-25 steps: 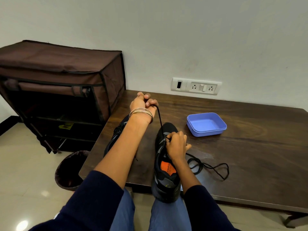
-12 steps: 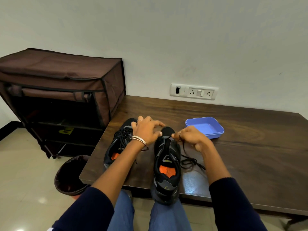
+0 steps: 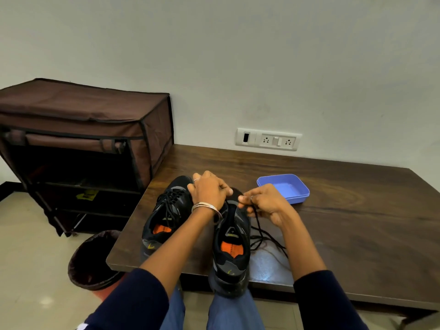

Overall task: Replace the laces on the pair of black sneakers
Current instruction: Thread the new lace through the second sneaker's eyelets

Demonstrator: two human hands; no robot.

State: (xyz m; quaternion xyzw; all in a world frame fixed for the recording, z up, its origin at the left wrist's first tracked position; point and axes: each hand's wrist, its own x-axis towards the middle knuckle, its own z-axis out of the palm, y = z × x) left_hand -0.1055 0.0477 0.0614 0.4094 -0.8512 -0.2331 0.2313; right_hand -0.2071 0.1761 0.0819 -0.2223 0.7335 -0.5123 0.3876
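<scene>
Two black sneakers with orange insoles stand on the dark wooden table. The left sneaker is laced. The right sneaker hangs over the table's near edge. My left hand rests over the toe end of the right sneaker, its fingers curled there; what they hold is hidden. My right hand pinches a black lace beside the shoe's front. The lace trails down to a loose tangle on the table to the shoe's right.
A blue plastic tray sits behind my right hand. A brown fabric shoe rack stands left of the table, with a dark waste bin on the floor by the table's corner. A socket panel is on the wall.
My left hand came down from its raised pull far over the table onto the right sneaker's toe end. My right hand moved off the shoe's tongue to its right side, pinching the lace.
</scene>
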